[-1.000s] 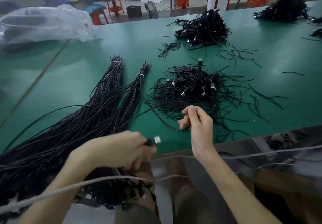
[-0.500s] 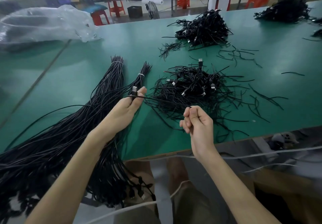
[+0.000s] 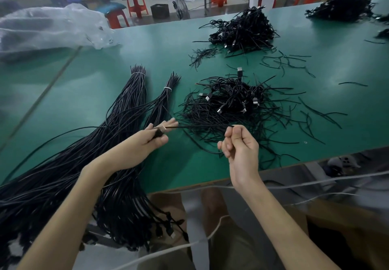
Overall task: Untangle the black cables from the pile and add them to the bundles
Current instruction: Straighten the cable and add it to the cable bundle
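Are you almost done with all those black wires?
Not nearly. Done: two tied bundles lie on the left. In hand: one cable stretched between the left hand and the right hand. Left: the tangled pile in front, plus two more piles farther back.

black cables (image 3: 229, 105), green table (image 3: 126, 59), white ties (image 3: 167, 88), orange stools (image 3: 136, 3)

The left hand (image 3: 147, 143) is drawn back from mid-frame toward the lower left, and its fingers are now curled round the connector (image 3: 159, 132). The black cable (image 3: 202, 126) is now stretched level and taut across to the right hand (image 3: 240, 145).
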The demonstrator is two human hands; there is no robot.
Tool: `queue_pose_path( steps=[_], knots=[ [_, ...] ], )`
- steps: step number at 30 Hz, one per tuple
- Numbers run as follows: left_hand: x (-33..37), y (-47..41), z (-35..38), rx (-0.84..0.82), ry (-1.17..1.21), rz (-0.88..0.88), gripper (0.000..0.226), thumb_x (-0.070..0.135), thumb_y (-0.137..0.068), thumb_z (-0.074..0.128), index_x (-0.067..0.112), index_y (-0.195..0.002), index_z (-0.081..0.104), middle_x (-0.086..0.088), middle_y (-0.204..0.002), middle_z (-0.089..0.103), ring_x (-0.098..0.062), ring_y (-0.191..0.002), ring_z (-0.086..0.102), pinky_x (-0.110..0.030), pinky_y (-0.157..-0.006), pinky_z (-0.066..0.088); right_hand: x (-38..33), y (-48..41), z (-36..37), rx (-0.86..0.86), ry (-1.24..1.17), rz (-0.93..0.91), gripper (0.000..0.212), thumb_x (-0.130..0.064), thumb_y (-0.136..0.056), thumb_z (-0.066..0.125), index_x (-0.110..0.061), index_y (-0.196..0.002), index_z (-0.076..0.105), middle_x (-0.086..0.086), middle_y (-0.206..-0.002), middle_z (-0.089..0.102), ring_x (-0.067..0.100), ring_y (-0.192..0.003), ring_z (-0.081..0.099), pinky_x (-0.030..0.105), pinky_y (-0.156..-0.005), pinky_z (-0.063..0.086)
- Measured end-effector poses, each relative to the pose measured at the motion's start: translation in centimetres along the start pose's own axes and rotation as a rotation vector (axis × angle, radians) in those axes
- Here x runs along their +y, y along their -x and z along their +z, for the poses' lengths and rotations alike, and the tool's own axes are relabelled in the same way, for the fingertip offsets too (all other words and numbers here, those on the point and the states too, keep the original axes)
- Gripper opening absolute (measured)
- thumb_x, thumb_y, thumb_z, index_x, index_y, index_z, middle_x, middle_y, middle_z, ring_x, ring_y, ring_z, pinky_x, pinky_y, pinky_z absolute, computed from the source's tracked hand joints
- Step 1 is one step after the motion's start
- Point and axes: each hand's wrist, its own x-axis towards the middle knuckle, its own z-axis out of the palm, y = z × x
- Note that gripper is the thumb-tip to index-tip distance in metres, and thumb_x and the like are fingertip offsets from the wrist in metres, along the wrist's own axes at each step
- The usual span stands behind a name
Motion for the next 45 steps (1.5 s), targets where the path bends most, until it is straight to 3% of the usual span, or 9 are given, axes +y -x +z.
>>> queue_pose_path(
  steps=[8,15,19,22,26,31,37,41,45],
  knots=[
    [2.6,-1.5,1.4,0.522,1.209,0.055,0.063,0.046,-0.109,0.024,0.002,-0.147,0.048,-0.007,-0.148,0.058,-0.018,-0.138,0.054,-0.037,-0.119,0.037,0.5,0.5,0.3,-0.414,0.463,-0.114,0.040,-0.034,-0.106,0.048,-0.007,-0.080,0.061,-0.009,-0.057,0.042,0.010,-0.052,0.037,0.032,-0.056,0.037],
    [3.6,-2.8,1.9,0.480,1.553,0.069,0.063,0.046,-0.111,0.023,-0.001,-0.138,0.055,-0.011,-0.137,0.066,-0.024,-0.131,0.061,-0.040,-0.111,0.048,0.5,0.6,0.3,-0.452,0.459,-0.075,0.036,-0.027,-0.107,0.048,-0.008,-0.081,0.063,-0.009,-0.057,0.041,0.012,-0.052,0.037,0.035,-0.056,0.035],
    [3.4,-2.1,1.1,0.452,1.802,0.083,0.049,0.032,-0.114,0.036,0.013,-0.087,0.073,0.006,-0.068,0.059,-0.013,-0.083,0.066,-0.036,-0.092,0.059,0.6,0.6,0.4,-0.434,0.477,-0.072,0.034,-0.026,-0.107,0.049,-0.012,-0.081,0.065,-0.001,-0.057,0.041,0.019,-0.053,0.037,0.048,-0.054,0.034],
    [4.2,-0.9,0.9,0.216,2.003,0.159,0.047,0.030,-0.116,0.031,0.006,-0.098,0.066,0.007,-0.051,0.035,-0.011,-0.052,0.051,-0.027,-0.079,0.058,0.6,0.5,0.7,-0.437,0.482,-0.067,0.034,-0.028,-0.106,0.049,-0.012,-0.081,0.066,0.001,-0.057,0.041,0.018,-0.053,0.037,0.045,-0.054,0.034],
    [5.9,0.2,1.6,0.031,1.881,0.266,0.056,0.034,-0.116,0.022,-0.010,-0.145,0.042,0.006,-0.046,0.032,-0.011,-0.040,0.031,-0.022,-0.067,0.045,0.5,0.2,0.6,-0.430,0.425,-0.050,0.037,-0.029,-0.108,0.048,-0.010,-0.081,0.065,-0.008,-0.054,0.041,0.012,-0.050,0.037,0.027,-0.055,0.035],
    [7.1,1.0,2.6,-0.047,1.742,0.337,0.064,0.034,-0.116,0.016,-0.016,-0.155,0.010,0.002,-0.049,0.037,-0.016,-0.045,0.047,-0.031,-0.109,0.044,0.5,0.1,0.8,-0.448,0.380,-0.019,0.038,-0.037,-0.104,0.049,-0.010,-0.081,0.064,-0.007,-0.054,0.040,0.012,-0.049,0.035,0.025,-0.053,0.033],
    [7.4,1.0,3.0,-0.053,1.667,0.317,0.053,0.033,-0.114,0.028,-0.007,-0.139,0.053,0.007,-0.051,0.037,-0.013,-0.064,0.060,-0.033,-0.119,0.033,0.7,0.1,0.7,-0.413,0.385,-0.004,0.036,-0.030,-0.108,0.048,-0.011,-0.082,0.066,-0.002,-0.054,0.039,0.016,-0.049,0.034,0.036,-0.052,0.031],
    [6.6,0.5,2.1,0.081,1.897,0.310,0.050,0.039,-0.114,0.030,0.016,-0.080,0.060,0.008,-0.061,0.040,-0.008,-0.060,0.040,-0.023,-0.087,0.043,0.6,0.0,0.8,-0.379,0.455,0.003,0.036,-0.029,-0.109,0.050,-0.007,-0.086,0.067,0.005,-0.054,0.040,0.020,-0.052,0.037,0.041,-0.054,0.034],
    [5.5,0.2,1.6,0.228,1.926,0.245,0.048,0.038,-0.113,0.035,0.021,-0.074,0.056,0.010,-0.069,0.029,-0.009,-0.058,0.022,-0.024,-0.054,0.023,0.4,0.2,1.0,-0.409,0.497,-0.021,0.033,-0.024,-0.108,0.052,-0.009,-0.084,0.069,0.006,-0.053,0.041,0.022,-0.052,0.037,0.047,-0.054,0.034]
  ],
)
